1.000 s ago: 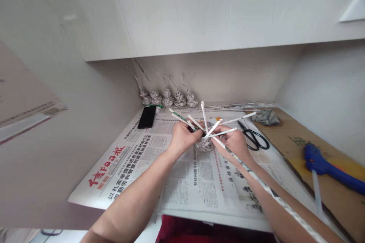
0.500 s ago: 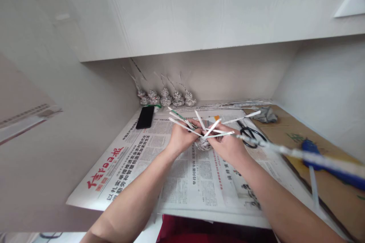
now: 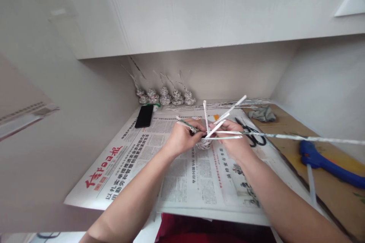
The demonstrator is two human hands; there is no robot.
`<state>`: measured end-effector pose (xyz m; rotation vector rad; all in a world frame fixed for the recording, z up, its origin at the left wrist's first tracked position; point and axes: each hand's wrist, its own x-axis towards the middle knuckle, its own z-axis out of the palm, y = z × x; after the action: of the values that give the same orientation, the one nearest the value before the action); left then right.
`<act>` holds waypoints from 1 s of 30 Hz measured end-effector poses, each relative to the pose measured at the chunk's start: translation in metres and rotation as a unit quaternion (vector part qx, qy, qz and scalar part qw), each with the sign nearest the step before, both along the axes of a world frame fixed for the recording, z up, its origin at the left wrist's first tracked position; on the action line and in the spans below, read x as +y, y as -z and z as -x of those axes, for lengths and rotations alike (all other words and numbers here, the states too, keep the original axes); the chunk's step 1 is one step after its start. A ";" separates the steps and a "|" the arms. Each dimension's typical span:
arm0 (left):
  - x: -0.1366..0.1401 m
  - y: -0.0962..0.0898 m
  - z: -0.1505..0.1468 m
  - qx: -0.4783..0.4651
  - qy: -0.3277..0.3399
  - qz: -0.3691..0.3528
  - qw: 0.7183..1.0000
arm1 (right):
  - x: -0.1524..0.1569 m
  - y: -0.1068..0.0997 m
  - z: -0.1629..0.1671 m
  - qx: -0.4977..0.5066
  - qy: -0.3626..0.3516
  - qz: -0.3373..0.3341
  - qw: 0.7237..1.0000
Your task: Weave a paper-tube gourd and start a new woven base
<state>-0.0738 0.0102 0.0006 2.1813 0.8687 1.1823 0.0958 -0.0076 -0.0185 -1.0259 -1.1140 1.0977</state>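
Over the newspaper sheet point(image 3: 179, 182), a small rounded weave of rolled paper point(image 3: 204, 144) sits between my hands. Several white paper sticks point(image 3: 205, 115) fan out from its top. My left hand point(image 3: 184, 134) is closed on the weave's left side, with thumb and fingers pinching at the stick bases. On the other side my right hand point(image 3: 232, 136) is closed around paper sticks at the weave's right edge. One long paper strand point(image 3: 285, 136) runs out past it to the right. The fingertips are partly hidden by the sticks.
Several finished gourd-shaped paper weaves point(image 3: 177, 98) line the back wall beside a black phone point(image 3: 144, 116). Long paper rolls point(image 3: 222, 104) lie along the back. To the right are black-handled scissors point(image 3: 253, 136), a grey cloth point(image 3: 262, 114) and a blue glue gun point(image 3: 322, 161) on cardboard.
The long strand, blurred and slanting down before, now stretches nearly level to the right. Sticks on the left have shifted toward the right, and the right hand has turned slightly.
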 end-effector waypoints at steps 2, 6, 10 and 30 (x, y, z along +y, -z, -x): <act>-0.001 -0.004 0.002 0.008 0.018 -0.020 1.000 | 0.000 -0.001 -0.001 0.009 0.006 0.011 1.000; -0.004 -0.008 0.004 0.024 0.030 -0.039 0.999 | -0.001 -0.004 -0.002 0.015 0.020 0.022 0.999; -0.006 -0.008 0.006 0.038 0.072 -0.071 0.994 | -0.003 -0.005 0.000 0.024 0.018 0.056 0.998; 0.000 0.005 0.000 -0.016 0.037 0.003 0.999 | -0.005 0.000 0.002 -0.022 -0.003 0.025 0.999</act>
<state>-0.0735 0.0103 -0.0047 2.1633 0.7703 1.1743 0.0938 -0.0121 -0.0184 -1.0913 -1.1299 1.1166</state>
